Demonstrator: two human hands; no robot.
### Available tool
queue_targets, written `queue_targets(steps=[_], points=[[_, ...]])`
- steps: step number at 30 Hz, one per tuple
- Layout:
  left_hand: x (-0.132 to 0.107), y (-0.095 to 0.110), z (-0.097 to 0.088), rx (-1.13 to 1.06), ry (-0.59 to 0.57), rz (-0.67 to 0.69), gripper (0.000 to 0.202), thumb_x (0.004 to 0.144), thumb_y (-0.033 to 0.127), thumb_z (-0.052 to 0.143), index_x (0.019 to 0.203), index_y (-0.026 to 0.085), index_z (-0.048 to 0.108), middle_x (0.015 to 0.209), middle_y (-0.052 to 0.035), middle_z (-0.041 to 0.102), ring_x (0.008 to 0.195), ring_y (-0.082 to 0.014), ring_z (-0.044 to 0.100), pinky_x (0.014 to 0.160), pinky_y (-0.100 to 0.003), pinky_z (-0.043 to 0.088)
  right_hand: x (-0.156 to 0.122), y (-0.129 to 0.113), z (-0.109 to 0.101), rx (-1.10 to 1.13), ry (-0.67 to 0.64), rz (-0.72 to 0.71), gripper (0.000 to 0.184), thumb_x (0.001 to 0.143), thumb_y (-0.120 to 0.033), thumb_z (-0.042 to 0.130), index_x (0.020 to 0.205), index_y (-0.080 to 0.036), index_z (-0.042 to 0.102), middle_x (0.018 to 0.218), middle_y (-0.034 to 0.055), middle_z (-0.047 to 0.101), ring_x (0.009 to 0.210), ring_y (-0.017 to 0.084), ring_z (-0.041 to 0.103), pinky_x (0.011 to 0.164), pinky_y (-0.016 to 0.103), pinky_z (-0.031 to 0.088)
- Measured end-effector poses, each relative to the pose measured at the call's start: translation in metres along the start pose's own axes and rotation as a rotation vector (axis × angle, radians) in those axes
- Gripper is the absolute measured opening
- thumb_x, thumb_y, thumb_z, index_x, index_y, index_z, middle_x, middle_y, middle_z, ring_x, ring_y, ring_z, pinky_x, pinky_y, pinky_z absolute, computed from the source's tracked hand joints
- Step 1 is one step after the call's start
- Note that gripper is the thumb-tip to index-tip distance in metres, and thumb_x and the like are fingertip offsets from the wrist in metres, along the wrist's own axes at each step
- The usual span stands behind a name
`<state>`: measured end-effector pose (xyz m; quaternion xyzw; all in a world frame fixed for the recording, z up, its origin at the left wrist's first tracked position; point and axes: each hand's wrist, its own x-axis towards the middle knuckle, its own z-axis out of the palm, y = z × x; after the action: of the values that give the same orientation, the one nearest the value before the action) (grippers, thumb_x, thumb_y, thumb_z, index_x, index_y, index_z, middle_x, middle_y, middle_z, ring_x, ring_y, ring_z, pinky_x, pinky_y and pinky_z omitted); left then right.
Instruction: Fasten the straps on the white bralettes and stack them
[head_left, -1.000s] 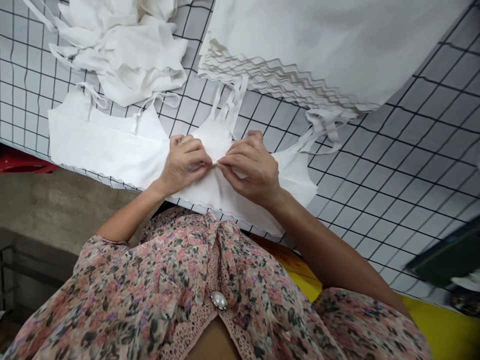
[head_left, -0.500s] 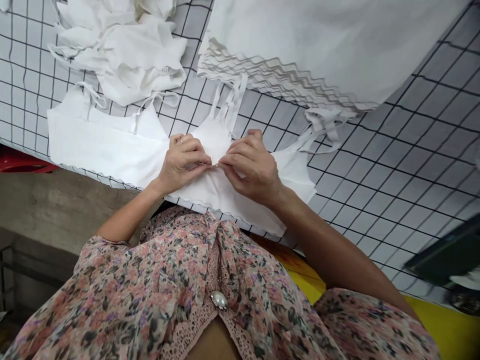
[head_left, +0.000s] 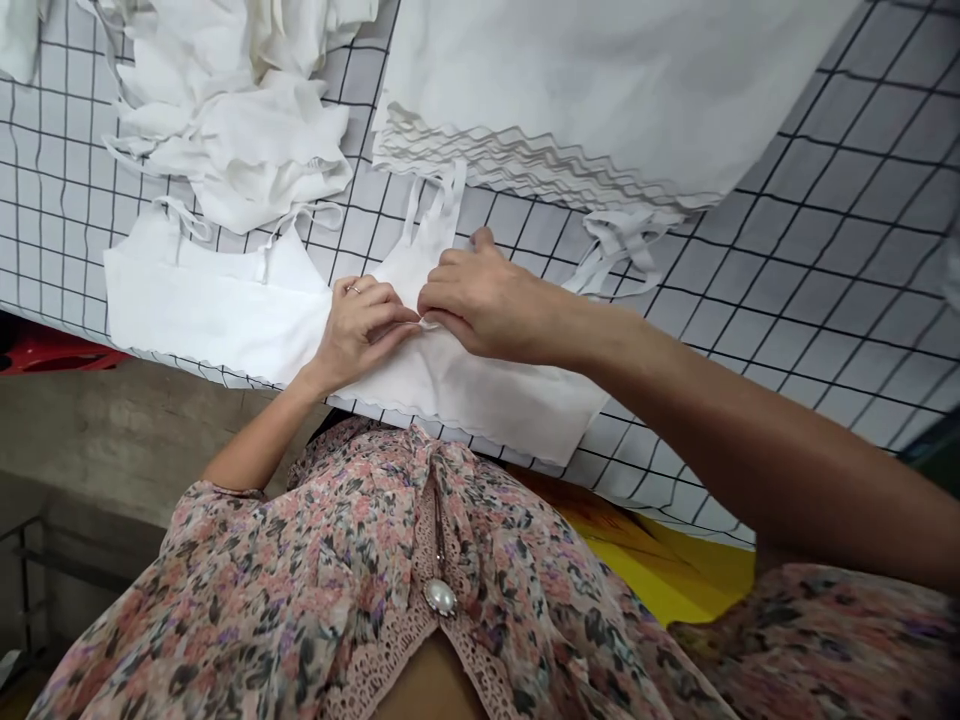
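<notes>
As left hand [head_left: 365, 325] and right hand [head_left: 480, 300] pinch garment [head_left: 517, 405] | long axis sideways | straps [head_left: 454, 195] forward

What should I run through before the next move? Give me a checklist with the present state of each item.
1. Left hand in place: ok, fingers pinched at the middle of the white garment.
2. Right hand in place: ok, fingertips at the same spot, close to the left hand's.
3. What lies between the fingertips identified: cannot tell, too small and partly hidden.
4. Garment smooth around the fingers: not ok, creases show just below them.
5. Garment's right-hand straps free of the layered white stack: cannot tell, they lie right at its wavy edge.
</notes>
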<state>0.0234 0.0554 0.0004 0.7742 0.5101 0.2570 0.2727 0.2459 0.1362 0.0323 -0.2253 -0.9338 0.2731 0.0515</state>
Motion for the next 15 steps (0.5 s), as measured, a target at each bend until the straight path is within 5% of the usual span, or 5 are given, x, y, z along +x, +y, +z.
queue_targets(steps=[5,11,15], points=[[-0.001,-0.002,-0.001,0.017,-0.021,0.002,0.026,0.108,0.048,0.064,0.099,0.027,0.077,0.090,0.0005,0.073,0.090,-0.0197,0.062,0.103,-0.043,0.038,0.015,0.010,-0.008,0.059,-0.146,-0.116,0.035,0.109,-0.027,0.055,0.076,-0.019,0.065,0.067,0.0014,0.058,0.077,0.017,0.054,0.104,0.055,0.043],[0.003,0.005,-0.005,0.026,-0.014,-0.064,0.024,0.104,0.045,0.069,0.094,0.024,0.076,0.089,-0.0001,0.076,0.091,-0.0198,0.064,0.103,-0.042,0.039,0.035,0.060,-0.044,0.198,0.005,-0.030,0.045,0.096,-0.065,0.074,0.080,-0.022,0.076,0.067,-0.0025,0.063,0.066,0.012,0.056,0.084,0.042,0.050],[0.005,0.009,-0.015,-0.010,-0.027,-0.112,0.020,0.105,0.040,0.067,0.097,0.024,0.075,0.091,0.0006,0.079,0.089,-0.0189,0.068,0.101,-0.040,0.041,0.055,0.089,-0.069,0.224,0.035,0.002,0.046,0.098,-0.066,0.070,0.088,-0.023,0.081,0.075,-0.0001,0.069,0.070,0.012,0.059,0.074,0.036,0.047]])
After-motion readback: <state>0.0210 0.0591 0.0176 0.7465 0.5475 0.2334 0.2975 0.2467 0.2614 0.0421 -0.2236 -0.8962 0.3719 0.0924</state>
